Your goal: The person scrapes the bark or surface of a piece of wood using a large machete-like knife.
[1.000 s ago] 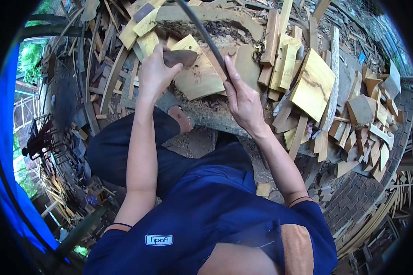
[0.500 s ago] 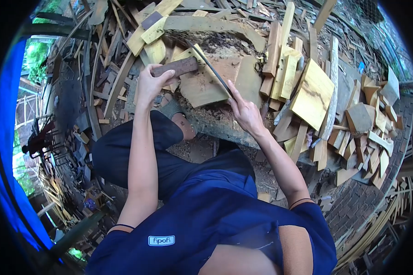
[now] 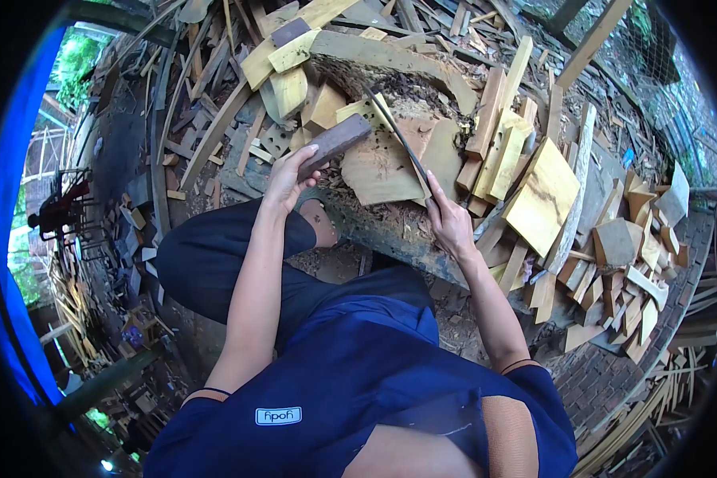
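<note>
My left hand (image 3: 292, 179) is closed around the near end of a dark brown rectangular block (image 3: 341, 143), thumb along its side. The block slants up to the right, its far end just left of a long, thin dark blade (image 3: 401, 142). My right hand (image 3: 449, 225) grips the near end of this blade, index finger stretched along it; the handle is hidden. The blade points up and left over a pale wooden slab (image 3: 382, 171) on the work block. A yellow wood piece (image 3: 381, 107) lies beside the blade's far part.
A curved wooden beam (image 3: 394, 57) lies behind the slab. Yellow boards (image 3: 546, 195) and stacked wood blocks (image 3: 486, 111) stand to the right, beside a heap of offcuts (image 3: 613, 263). My sandalled foot (image 3: 320, 221) rests near the slab. A blue sheet (image 3: 16, 319) hangs far left.
The view has shifted, so the scene sits lower and further right. My left hand has turned the block from nearly level to a steeper slant. Both hands keep their hold.
</note>
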A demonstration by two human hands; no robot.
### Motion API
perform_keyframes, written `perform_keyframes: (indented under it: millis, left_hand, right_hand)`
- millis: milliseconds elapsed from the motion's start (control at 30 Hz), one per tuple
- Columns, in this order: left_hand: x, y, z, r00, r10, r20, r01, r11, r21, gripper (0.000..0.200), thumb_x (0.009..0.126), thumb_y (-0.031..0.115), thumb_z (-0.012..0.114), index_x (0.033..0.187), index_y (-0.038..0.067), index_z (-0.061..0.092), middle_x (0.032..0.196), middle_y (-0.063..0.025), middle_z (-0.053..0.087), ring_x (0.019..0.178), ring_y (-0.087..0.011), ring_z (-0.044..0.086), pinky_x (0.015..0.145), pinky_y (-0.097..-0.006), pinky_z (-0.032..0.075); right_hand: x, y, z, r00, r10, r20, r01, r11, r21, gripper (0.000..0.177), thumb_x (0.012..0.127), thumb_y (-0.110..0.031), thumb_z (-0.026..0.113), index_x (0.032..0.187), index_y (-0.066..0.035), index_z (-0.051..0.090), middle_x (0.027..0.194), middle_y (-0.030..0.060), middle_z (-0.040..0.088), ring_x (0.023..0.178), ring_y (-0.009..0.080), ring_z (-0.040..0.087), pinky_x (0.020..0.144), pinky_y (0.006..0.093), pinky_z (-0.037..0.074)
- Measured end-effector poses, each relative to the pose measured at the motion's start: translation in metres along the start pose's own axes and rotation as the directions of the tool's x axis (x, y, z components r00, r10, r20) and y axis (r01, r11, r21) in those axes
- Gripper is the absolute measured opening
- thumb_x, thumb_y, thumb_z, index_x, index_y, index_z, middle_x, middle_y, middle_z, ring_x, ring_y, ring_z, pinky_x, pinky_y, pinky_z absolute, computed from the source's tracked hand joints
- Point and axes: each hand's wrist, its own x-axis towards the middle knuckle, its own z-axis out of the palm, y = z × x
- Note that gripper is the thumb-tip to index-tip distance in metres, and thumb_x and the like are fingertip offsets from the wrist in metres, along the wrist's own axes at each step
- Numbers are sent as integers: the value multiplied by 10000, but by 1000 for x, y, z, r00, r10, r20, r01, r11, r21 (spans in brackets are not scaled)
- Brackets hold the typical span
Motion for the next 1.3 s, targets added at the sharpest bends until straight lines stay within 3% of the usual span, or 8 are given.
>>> perform_keyframes:
  millis: [233, 300, 433, 467, 567, 967, 1167, 1300]
  left_hand:
    - [-2, 13, 10, 990, 92, -108, -50, 939, 340, 386, 883, 324, 680, 1075, -7, 624, 842, -60, 656, 571, -77, 582, 497, -201, 516]
    - [0, 10, 15, 987, 119, -111, -71, 928, 366, 419, 882, 328, 681, 1113, -16, 616, 859, -64, 647, 571, -81, 583, 495, -210, 524]
    - [-2, 6, 21, 986, 122, -112, -69, 918, 390, 578, 861, 329, 691, 1286, -35, 544, 1047, -163, 656, 549, -129, 602, 485, -263, 559]
    - [-5, 7, 25, 988, 113, -103, -66, 922, 380, 521, 883, 312, 662, 1308, 30, 556, 1068, -157, 655, 539, -129, 600, 480, -265, 562]
    - [-11, 3, 25, 991, 99, -93, -58, 926, 372, 492, 905, 305, 643, 1326, 66, 556, 1071, -139, 647, 516, -123, 577, 471, -276, 566]
    - [-16, 35, 12, 988, -135, 72, 114, 962, 246, 443, 964, 346, 553, 1324, 94, 494, 894, -71, 592, 534, -110, 547, 505, -313, 583]
    - [-34, 32, 23, 988, 125, 90, -138, 978, 154, 562, 850, 187, 740, 1333, 90, 470, 918, -79, 601, 661, -115, 626, 535, -287, 580]
    - [-22, 37, 24, 920, 359, 154, -388, 795, 466, 632, 725, 145, 819, 1284, 93, 530, 952, -102, 661, 730, -182, 685, 630, -315, 578]
  right_hand:
    - [13, -12, -18, 998, -64, 30, 67, 992, -104, 532, 992, -253, 504, 1502, -254, 352, 748, 154, 622, 640, 330, 635, 596, 433, 493]
    - [17, -25, -29, 971, 147, 189, -187, 958, 216, 526, 1002, -259, 460, 1510, -252, 323, 1093, 229, 664, 941, 414, 664, 733, 449, 533]
    - [17, -21, -24, 882, 258, 394, -451, 703, 550, 523, 1016, -280, 457, 1521, -224, 332, 1145, 72, 612, 748, 143, 589, 732, 310, 491]
    - [19, 5, 0, 995, 5, 100, -48, 898, 437, 535, 1018, -280, 463, 1530, -236, 314, 1044, 44, 576, 686, 86, 466, 670, 266, 467]
    - [19, 10, 4, 994, 55, 96, -74, 973, 217, 552, 1002, -262, 490, 1524, -248, 312, 1012, 152, 699, 750, 301, 676, 684, 403, 517]
    - [20, -44, -14, 996, -78, 39, 76, 995, 57, 595, 959, -256, 555, 1503, -310, 321, 982, 227, 679, 825, 439, 654, 703, 515, 515]
    - [18, -51, -12, 996, -20, 92, 22, 1000, -18, 565, 979, -289, 503, 1507, -304, 302, 851, 278, 665, 791, 465, 645, 719, 549, 511]
    - [26, -62, -18, 993, 20, 119, -14, 999, -47, 564, 982, -300, 494, 1509, -295, 296, 815, 281, 661, 781, 468, 644, 714, 552, 506]
